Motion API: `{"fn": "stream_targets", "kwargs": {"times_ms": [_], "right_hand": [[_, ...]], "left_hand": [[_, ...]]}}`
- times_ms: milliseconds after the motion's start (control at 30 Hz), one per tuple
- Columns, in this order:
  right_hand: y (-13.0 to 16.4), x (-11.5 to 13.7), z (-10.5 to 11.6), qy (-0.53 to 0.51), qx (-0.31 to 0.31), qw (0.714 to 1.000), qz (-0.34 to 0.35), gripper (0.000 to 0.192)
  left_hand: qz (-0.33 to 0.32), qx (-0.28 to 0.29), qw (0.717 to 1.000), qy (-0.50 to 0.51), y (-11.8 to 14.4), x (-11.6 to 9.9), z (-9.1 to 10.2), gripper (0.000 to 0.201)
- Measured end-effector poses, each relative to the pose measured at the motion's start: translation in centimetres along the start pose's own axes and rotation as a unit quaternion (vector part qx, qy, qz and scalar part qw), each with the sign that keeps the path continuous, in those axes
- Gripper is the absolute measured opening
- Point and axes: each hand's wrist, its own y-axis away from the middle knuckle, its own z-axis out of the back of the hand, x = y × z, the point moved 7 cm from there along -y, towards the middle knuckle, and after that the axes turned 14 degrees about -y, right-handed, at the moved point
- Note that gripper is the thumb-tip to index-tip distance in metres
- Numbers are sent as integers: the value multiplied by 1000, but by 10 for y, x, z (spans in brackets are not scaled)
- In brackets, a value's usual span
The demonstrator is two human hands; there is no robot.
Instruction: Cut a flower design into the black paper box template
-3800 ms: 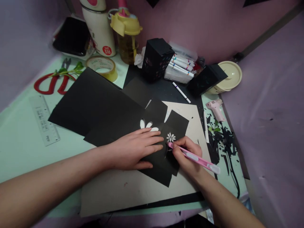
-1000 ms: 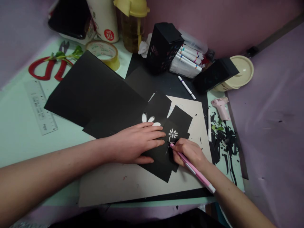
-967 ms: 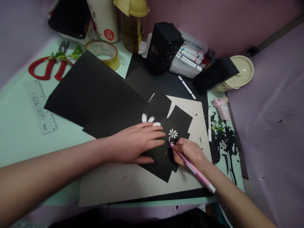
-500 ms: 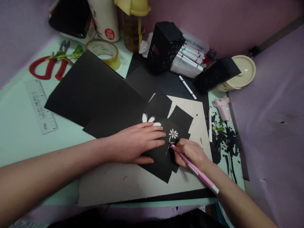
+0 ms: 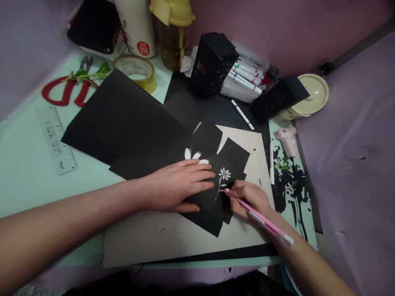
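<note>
Your flat left hand (image 5: 179, 188) presses the black paper (image 5: 212, 197) just beside the cut-out flower (image 5: 224, 174), whose petals are done, while your right hand (image 5: 251, 200) grips the pink knife (image 5: 257, 216) under the flower, its stem only partly cut.

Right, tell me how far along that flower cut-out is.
Done: the flower head is cut through, pale board showing behind it, with a thin stem below. In hand: the left hand lies flat on the black paper while the right hand holds the pink knife, tip beside the stem. Left: the leaf there looks only partly cut.
</note>
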Motion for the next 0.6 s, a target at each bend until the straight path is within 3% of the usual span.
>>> {"fn": "stream_targets", "kwargs": {"times_ms": [167,267,433,600], "right_hand": [[3,-2,24,-77,-162,968,-174,14],[2,-3,19,-58,-191,949,-243,7],[3,-10,1,-11,-196,950,-244,8],[8,-14,-4,13,-186,955,-231,10]], "left_hand": [[-4,-14,1000,4,0,-1,2,54],[-3,-16,1000,0,0,-1,2,54],[-5,-16,1000,-9,2,-1,0,54],[-5,-9,1000,-12,2,-1,-1,55]]}}
